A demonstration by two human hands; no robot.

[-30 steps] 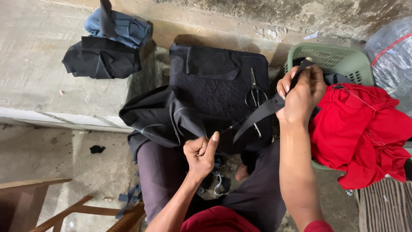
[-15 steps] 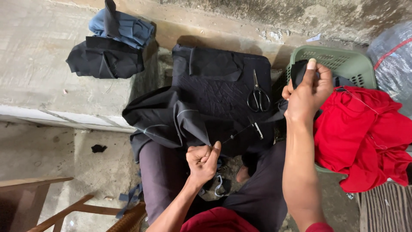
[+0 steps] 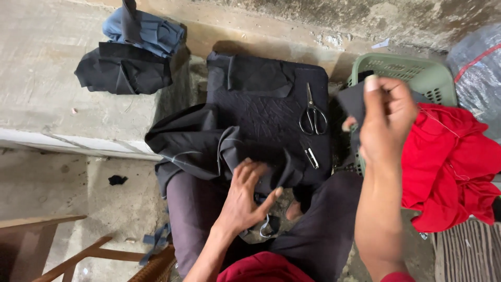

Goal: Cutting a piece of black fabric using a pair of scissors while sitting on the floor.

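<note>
I am sitting low with a black cushion pad [image 3: 271, 99] in front of my knees. My left hand [image 3: 245, 201] is lying flat on the black cloth [image 3: 209, 143] that is hanging over the near edge of the pad, fingers spread apart and pressing on it, not pinching. My right hand [image 3: 386, 122] is up by the right edge of the pad, and its fingers are squeezed together on a small black cloth piece [image 3: 350, 102].

A pair of scissors [image 3: 312, 116] is lying near the right edge of the pad, and a little thread clipper [image 3: 311, 156] is lying just below the scissors. A green basket [image 3: 412, 73] is standing right beside the pad, and a red cloth [image 3: 449, 162] is spilling out of it.

The floor [image 3: 47, 89] is grey, rough concrete with a raised step on the left. A folded dark cloth [image 3: 122, 70] and a blue cloth [image 3: 146, 31] are sitting in a pile on that step, well apart from the pad. The wall [image 3: 339, 15] at the top is looking dirty and cracked. Some wooden sticks of a chair [image 3: 62, 250] are showing in the bottom left corner.
</note>
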